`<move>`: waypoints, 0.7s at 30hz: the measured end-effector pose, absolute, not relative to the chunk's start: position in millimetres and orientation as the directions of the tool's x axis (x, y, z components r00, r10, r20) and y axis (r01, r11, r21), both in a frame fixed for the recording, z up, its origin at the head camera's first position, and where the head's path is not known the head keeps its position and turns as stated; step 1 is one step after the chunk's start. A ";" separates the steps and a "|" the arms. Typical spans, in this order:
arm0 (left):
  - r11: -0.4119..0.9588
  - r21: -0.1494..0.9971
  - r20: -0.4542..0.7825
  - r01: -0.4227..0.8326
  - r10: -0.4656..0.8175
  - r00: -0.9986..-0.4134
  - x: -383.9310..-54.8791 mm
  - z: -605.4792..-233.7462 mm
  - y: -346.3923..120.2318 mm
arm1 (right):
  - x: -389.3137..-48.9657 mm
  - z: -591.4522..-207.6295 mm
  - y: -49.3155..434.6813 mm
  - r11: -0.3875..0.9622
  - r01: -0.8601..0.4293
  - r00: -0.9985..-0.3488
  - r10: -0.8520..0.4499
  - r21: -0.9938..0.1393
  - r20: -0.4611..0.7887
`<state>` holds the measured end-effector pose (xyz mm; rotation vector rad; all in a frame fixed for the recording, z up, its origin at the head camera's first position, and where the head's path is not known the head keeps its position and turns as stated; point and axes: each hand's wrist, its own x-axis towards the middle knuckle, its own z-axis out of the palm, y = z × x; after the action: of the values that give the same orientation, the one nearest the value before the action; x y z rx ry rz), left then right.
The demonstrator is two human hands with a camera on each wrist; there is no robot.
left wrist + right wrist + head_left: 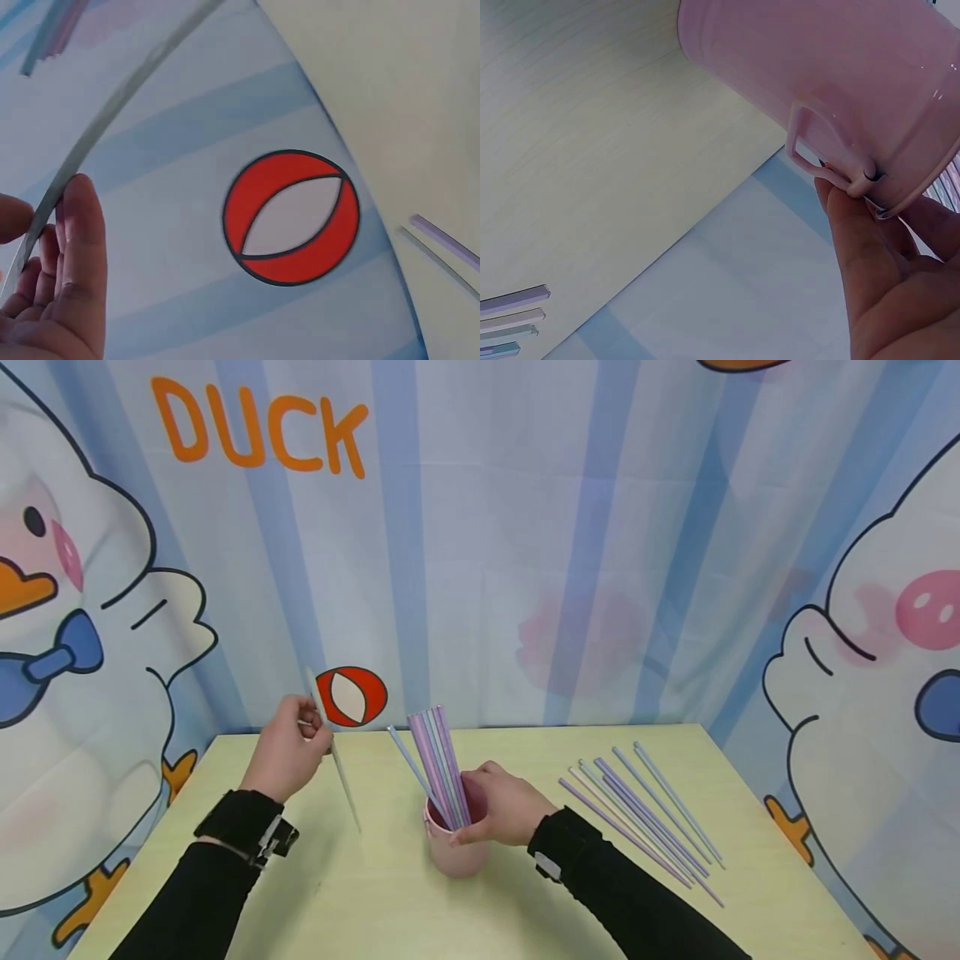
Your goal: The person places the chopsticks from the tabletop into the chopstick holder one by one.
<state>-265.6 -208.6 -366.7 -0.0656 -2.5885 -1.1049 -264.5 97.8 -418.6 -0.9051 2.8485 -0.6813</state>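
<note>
My left hand pinches one thin whitish straw between thumb and fingers, left of the cup. The straw slants past the fingertips in the left wrist view, its lower end pointing down toward the table. A pink bucket-shaped cup stands on the table, and my right hand grips its rim from the right. In the right wrist view, fingertips pinch the rim beside the small side handle. Several purple and bluish straws stand in the cup, one bluish straw leaning apart to the left.
Several loose pastel straws lie slanted on the right side of the pale wooden table. Behind the table's back edge hangs a blue striped curtain with cartoon ducks and a red ball print.
</note>
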 end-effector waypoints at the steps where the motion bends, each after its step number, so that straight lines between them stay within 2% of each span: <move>1: 0.682 0.709 0.321 0.178 -0.088 -0.943 -264.6 -364.1 -206.1 | -264.3 -418.5 97.7 0.728 -0.530 -0.824 -0.564 -0.435 0.060; 7: 0.589 0.764 0.380 0.261 -0.085 -0.921 -259.0 -351.1 -193.3 | -264.3 -418.3 97.4 0.732 -0.520 -0.829 -0.556 -0.440 0.053; 14: 0.542 0.763 0.472 0.352 -0.097 -0.876 -254.2 -340.5 -177.5 | -264.9 -418.4 97.4 0.741 -0.502 -0.838 -0.544 -0.446 0.040; 21: 0.501 0.777 0.480 0.381 -0.078 -0.874 -250.4 -336.5 -163.4 | -265.4 -419.3 97.6 0.742 -0.499 -0.840 -0.541 -0.448 0.039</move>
<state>-250.4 -163.4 -336.5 -0.2493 -2.2900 -1.3485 -265.4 97.6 -419.3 -0.8509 2.8440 -0.6905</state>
